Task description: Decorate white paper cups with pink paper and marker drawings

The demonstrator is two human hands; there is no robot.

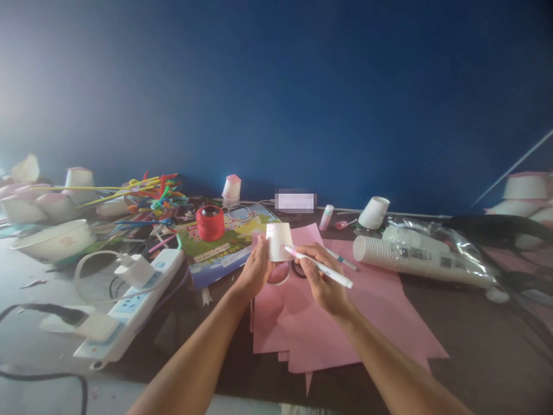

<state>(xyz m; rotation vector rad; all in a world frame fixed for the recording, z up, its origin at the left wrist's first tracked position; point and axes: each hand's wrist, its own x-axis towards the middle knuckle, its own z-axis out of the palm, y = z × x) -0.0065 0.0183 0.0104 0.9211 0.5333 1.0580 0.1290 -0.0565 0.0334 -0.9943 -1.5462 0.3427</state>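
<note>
A white paper cup (279, 241) is upside down in my left hand (256, 270), whose fingers grip its left side. My right hand (323, 280) is closed around a white marker (330, 273), and the marker's pink tip is at the lower right of the cup's wall. Pink paper sheets (332, 334) lie under both hands. Just below the cup is a round reddish item with a pale rim (279, 273). A second slim pen (342, 259) rests on the paper behind my right hand.
At left are a power strip (129, 305), a bowl (56, 239) and colourful pipe cleaners (159, 193). Red thread (209, 225) stands on a picture book (233, 253). A glue stick (326, 218), a single cup (374, 213) and bagged stacked cups (415, 259) are at right.
</note>
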